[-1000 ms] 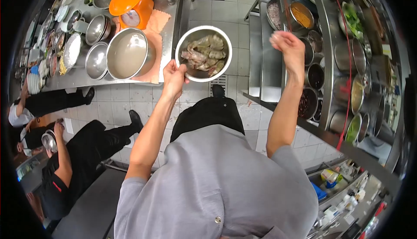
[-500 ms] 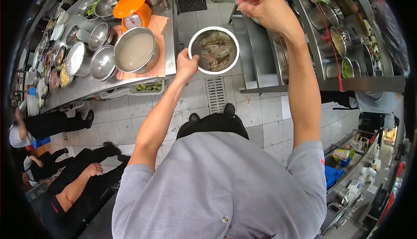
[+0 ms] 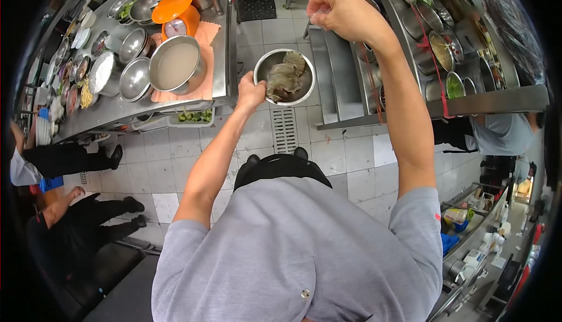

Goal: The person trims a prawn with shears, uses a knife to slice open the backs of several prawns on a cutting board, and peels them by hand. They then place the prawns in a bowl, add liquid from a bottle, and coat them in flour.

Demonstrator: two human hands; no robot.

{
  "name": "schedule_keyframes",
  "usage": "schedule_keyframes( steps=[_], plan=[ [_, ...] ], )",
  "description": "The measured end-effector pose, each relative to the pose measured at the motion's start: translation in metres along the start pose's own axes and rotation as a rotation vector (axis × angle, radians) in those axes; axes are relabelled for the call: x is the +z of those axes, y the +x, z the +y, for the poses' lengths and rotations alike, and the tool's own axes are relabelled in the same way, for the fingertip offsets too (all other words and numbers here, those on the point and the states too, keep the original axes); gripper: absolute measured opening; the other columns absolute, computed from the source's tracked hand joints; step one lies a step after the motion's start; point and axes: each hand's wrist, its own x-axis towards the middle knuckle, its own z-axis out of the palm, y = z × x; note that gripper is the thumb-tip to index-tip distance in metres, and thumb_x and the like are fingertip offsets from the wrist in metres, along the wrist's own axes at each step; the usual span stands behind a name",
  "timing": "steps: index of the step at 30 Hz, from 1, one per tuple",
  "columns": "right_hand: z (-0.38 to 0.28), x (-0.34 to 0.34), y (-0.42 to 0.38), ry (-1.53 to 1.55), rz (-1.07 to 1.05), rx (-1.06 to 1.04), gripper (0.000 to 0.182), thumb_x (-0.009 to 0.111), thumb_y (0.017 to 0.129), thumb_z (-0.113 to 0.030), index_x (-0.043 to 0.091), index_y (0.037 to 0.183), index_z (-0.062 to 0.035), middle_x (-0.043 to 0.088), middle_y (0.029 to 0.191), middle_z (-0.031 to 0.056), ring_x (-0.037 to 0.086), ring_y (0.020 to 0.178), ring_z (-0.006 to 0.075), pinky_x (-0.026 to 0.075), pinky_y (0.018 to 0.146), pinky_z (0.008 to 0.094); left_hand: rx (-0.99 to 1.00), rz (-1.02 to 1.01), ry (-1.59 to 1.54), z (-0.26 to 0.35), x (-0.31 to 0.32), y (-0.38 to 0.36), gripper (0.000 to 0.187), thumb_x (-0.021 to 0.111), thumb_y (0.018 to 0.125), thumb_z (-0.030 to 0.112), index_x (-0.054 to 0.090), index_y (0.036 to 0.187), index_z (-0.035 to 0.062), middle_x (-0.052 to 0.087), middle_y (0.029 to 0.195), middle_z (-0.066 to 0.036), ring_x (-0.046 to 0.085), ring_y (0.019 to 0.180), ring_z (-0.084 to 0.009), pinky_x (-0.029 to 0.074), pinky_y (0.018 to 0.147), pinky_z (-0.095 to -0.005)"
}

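Observation:
A round metal bowl (image 3: 305, 96) is held out in front of me, its rim gripped by my left hand (image 3: 251, 93) with the thumb at the edge. Several raw grey-brown shrimp (image 3: 286, 76) lie piled inside it. Higher up and to the right, my right hand (image 3: 345, 13) is raised apart from the bowl, its fingers curled and pinched together. Something pale or wet shows at those fingertips, too small to make out.
On the steel counter (image 3: 88, 120) at left stand a pot of cloudy liquid (image 3: 177, 64), an orange scale (image 3: 182, 23) and several bowls. A metal shelf (image 3: 486, 100) with food containers rises at right. A floor drain (image 3: 285, 130) lies below. People stand at left (image 3: 76, 228) and right (image 3: 497, 132).
The shrimp have shifted and bunched up inside the bowl. My right hand has moved slightly left, still pinched. The people at left have changed position.

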Motion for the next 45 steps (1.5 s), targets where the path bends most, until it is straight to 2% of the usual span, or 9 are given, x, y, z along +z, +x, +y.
schedule_keyframes(
  steps=[5,9,18,21,24,30,34,41,45],
  plan=[
    [0.006,0.0,-0.004,-0.006,-0.023,-0.026,0.017,0.072,0.084,-0.008,0.07,0.096,0.0045,0.07,0.077,0.0137,0.067,0.066,0.0205,0.054,0.067,0.0352,-0.085,-0.14,-0.341,-0.029,-0.003,0.013,0.01,0.061,0.088,0.001,0.063,0.097,-0.0034,0.066,0.075,-0.01,0.061,0.056,-0.0162,0.047,0.045,-0.032],
    [0.004,-0.005,-0.004,-0.01,-0.035,-0.026,0.019,0.072,0.083,-0.008,0.071,0.097,0.004,0.071,0.081,0.0148,0.069,0.072,0.0225,0.055,0.071,0.0349,0.183,0.086,0.049,-0.018,0.008,0.006,0.01,0.058,0.088,-0.001,0.062,0.098,-0.0025,0.065,0.075,-0.009,0.057,0.055,-0.0135,0.044,0.045,-0.0307],
    [0.016,-0.005,0.0,-0.017,-0.061,-0.059,0.021,0.071,0.08,-0.007,0.072,0.098,0.0031,0.073,0.089,0.019,0.071,0.085,0.0308,0.056,0.078,0.0388,-0.046,-0.197,-0.329,-0.012,0.006,0.006,0.01,0.06,0.088,0.001,0.061,0.096,-0.0037,0.067,0.078,-0.009,0.062,0.058,-0.0156,0.049,0.049,-0.0308],
    [0.018,-0.002,0.003,-0.041,-0.088,-0.074,0.02,0.07,0.08,-0.007,0.072,0.097,0.0033,0.073,0.089,0.0196,0.071,0.084,0.0303,0.056,0.078,0.0387,0.061,0.061,0.081,0.029,0.023,-0.019,0.009,0.058,0.089,-0.001,0.061,0.097,-0.0032,0.065,0.075,-0.008,0.061,0.055,-0.0157,0.049,0.047,-0.0313],
    [0.012,-0.003,-0.001,-0.053,-0.073,-0.05,0.02,0.07,0.08,-0.007,0.072,0.096,0.0035,0.072,0.088,0.0199,0.071,0.083,0.0306,0.056,0.077,0.0388,0.078,0.06,0.16,0.018,0.027,-0.013,0.009,0.057,0.089,-0.002,0.06,0.098,-0.0028,0.064,0.073,-0.008,0.061,0.055,-0.0159,0.049,0.046,-0.0316],
    [0.021,-0.008,-0.008,-0.036,-0.088,-0.015,0.018,0.07,0.081,-0.006,0.072,0.095,0.0035,0.072,0.088,0.0198,0.071,0.082,0.0307,0.056,0.076,0.0392,-0.084,-0.166,-0.376,-0.015,0.026,0.006,0.01,0.058,0.09,-0.001,0.06,0.1,-0.0032,0.064,0.073,-0.008,0.062,0.057,-0.0163,0.049,0.045,-0.0315],
    [0.022,-0.009,-0.013,-0.054,-0.118,0.024,0.018,0.072,0.081,-0.008,0.072,0.095,0.0032,0.072,0.088,0.0196,0.071,0.083,0.0303,0.055,0.076,0.0395,0.021,-0.017,0.008,0.004,0.037,-0.003,0.005,0.061,0.089,0.001,0.06,0.093,-0.002,0.062,0.072,-0.009,0.056,0.052,-0.0143,0.044,0.042,-0.0311],
    [0.023,-0.017,-0.029,-0.088,-0.092,0.066,0.016,0.073,0.082,-0.009,0.073,0.095,0.0001,0.072,0.086,0.0177,0.07,0.083,0.0296,0.055,0.075,0.0391,-0.091,-0.2,-0.306,-0.02,0.032,0.0,0.004,0.061,0.087,0.001,0.061,0.09,-0.0023,0.064,0.074,-0.01,0.06,0.056,-0.0142,0.046,0.043,-0.0307],
    [0.023,-0.015,-0.033,-0.096,-0.085,0.062,0.015,0.072,0.082,-0.009,0.073,0.094,-0.0003,0.072,0.084,0.0169,0.07,0.083,0.028,0.055,0.075,0.0391,0.004,-0.028,-0.004,-0.003,0.045,-0.015,0.003,0.06,0.087,0.0,0.061,0.09,-0.0011,0.062,0.071,-0.008,0.058,0.052,-0.0136,0.045,0.041,-0.0306]
  ],
)
